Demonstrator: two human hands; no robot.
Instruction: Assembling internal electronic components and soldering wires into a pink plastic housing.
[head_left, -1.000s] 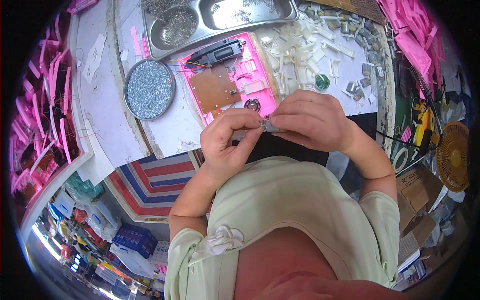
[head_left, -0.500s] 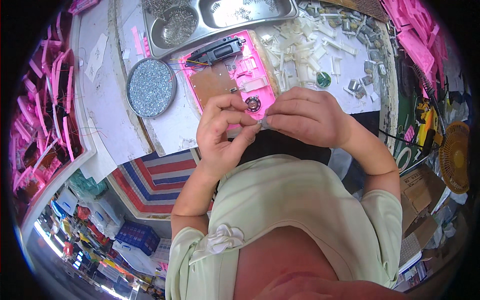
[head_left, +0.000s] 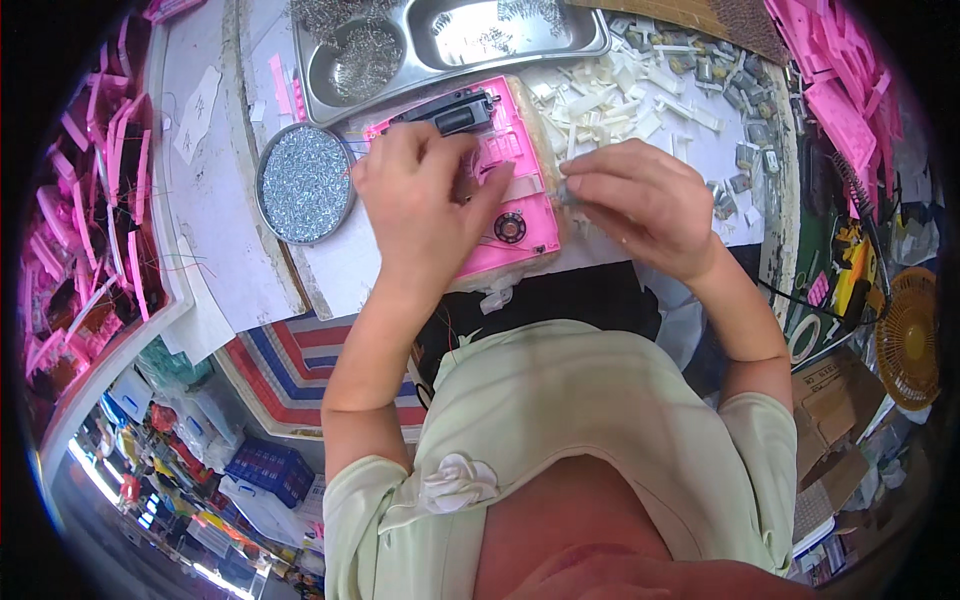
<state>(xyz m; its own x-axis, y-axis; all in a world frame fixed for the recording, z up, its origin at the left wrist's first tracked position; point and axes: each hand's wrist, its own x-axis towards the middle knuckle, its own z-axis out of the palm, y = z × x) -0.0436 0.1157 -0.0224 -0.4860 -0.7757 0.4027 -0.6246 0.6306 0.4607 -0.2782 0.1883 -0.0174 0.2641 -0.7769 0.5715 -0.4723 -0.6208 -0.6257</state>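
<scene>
A pink plastic casing (head_left: 545, 225) lies in front of me, fitted with a black module (head_left: 460, 112) near its far edge and a small round speaker (head_left: 510, 228) close to me. Over the left part of the casing is my left hand (head_left: 415, 190), fingers bent and thumb apart from them; it hides the brown board there. My right hand (head_left: 640, 200) is just right of the casing, thumb and fingers pinching a small grey part (head_left: 568, 192), mostly covered by the fingertips. Thin wires run out at the casing's left.
A round dish of small silvery pieces (head_left: 305, 185) stands left. Behind is a metal tray (head_left: 420, 75) with springs. White plastic pieces (head_left: 600, 105) and grey blocks (head_left: 735, 185) are heaped at right. Pink parts (head_left: 135, 200) fill a bin far left; a yellow fan (head_left: 908, 335) is at right.
My hands have separated: the left moved up and left over the casing, the right shifted right with the grey part. The casing sits slightly lower and further right in view.
</scene>
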